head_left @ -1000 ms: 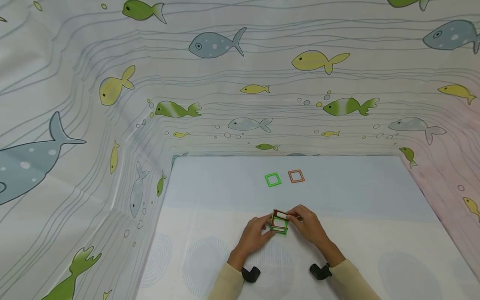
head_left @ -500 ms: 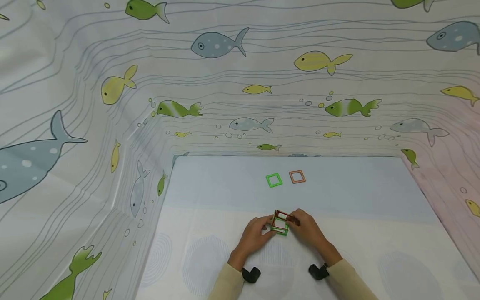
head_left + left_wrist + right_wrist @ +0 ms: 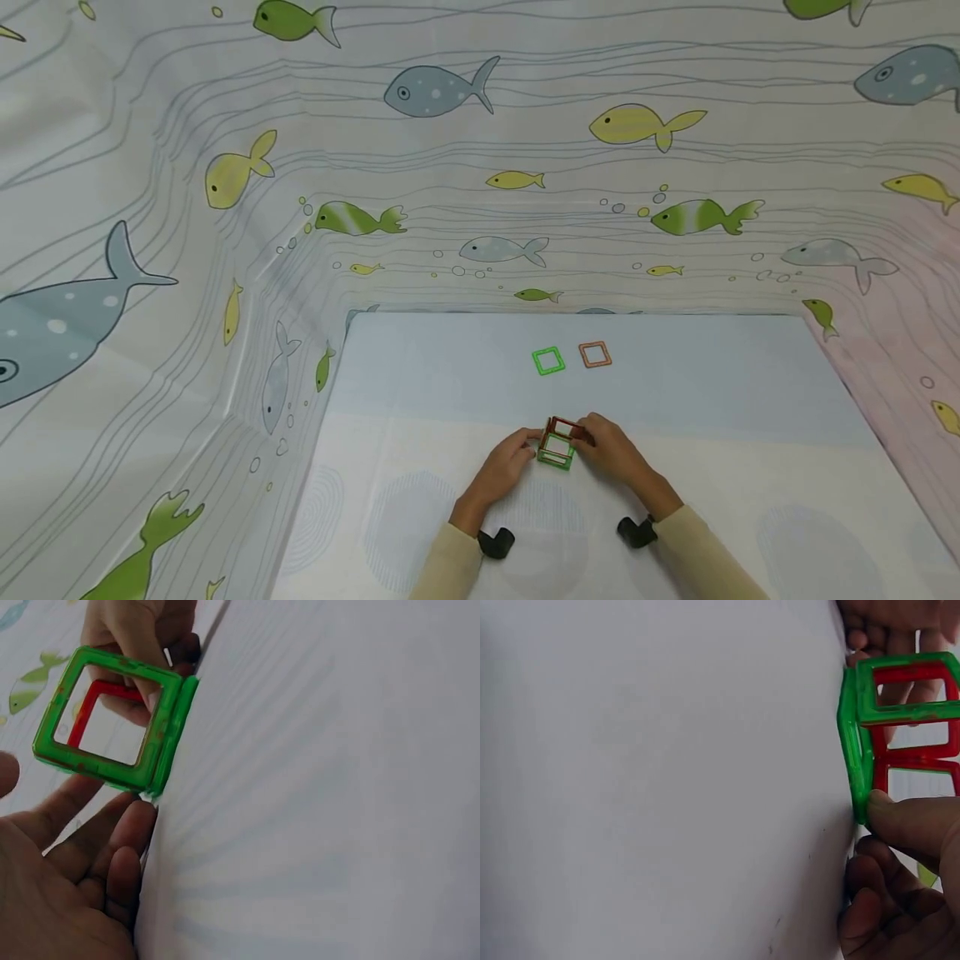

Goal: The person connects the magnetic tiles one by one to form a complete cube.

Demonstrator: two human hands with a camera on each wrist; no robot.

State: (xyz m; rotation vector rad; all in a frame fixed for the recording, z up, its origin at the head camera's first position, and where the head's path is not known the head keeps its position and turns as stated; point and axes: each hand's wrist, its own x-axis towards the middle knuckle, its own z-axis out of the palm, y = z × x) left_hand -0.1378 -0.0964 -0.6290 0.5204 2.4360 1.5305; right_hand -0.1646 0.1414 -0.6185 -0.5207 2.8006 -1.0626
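In the head view, a person is working over a pale table [image 3: 420, 375], the left hand [image 3: 504, 467] holding its fingers loosely open beside a part-built box of translucent red and green square plastic frames [image 3: 555, 454], the right hand [image 3: 609, 450] pinching the box's right side between thumb and fingers. The box is standing between the person and a loose green square plastic frame [image 3: 560, 359] and a loose orange square plastic frame [image 3: 605, 352], both lying near the middle of the surface's far edge. In the left wrist view, a green upright wall [image 3: 155, 742] is facing the camera, a red wall [image 3: 84, 712] showing through it; whether the left fingertips are touching the box cannot be told. In the right wrist view, the thumb is resting at a corner of the green base [image 3: 853, 742]. Aligning the walls well probably calls for bracing the left side lightly while easing edges flush, since a sideways shove could be folding the joints
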